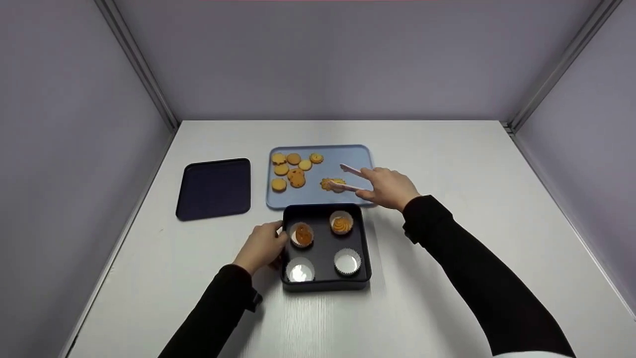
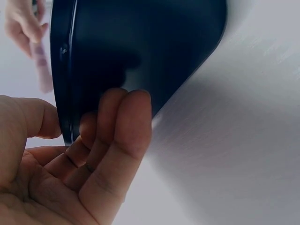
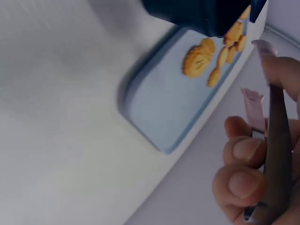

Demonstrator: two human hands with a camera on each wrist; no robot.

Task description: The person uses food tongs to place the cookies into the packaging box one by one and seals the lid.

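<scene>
My left hand (image 1: 261, 244) grips the left side wall of a deep black square pan (image 1: 325, 286). In the left wrist view its thumb is at the rim and its fingers curl against the outer wall. Four-sided and upright, the pan holds a cookie in a back-left white paper cup (image 1: 294, 237) and a swirled cookie (image 1: 341, 225) in a back-right one; two front cups (image 1: 347, 262) are bare inside. My right hand (image 1: 392, 188) holds pink-tipped tongs (image 3: 255, 110), arms spread, over the blue tray. Beneath the nearer tip lie yellow cookies (image 1: 326, 184).
The light blue tray (image 1: 355, 155) lies behind the pan, with several round, flower-shaped and speckled cookies (image 1: 296, 178) on its left part. A flat dark tray (image 1: 214, 190) lies to the left on the white table (image 1: 447, 149). Grey panels (image 1: 318, 59) surround the table.
</scene>
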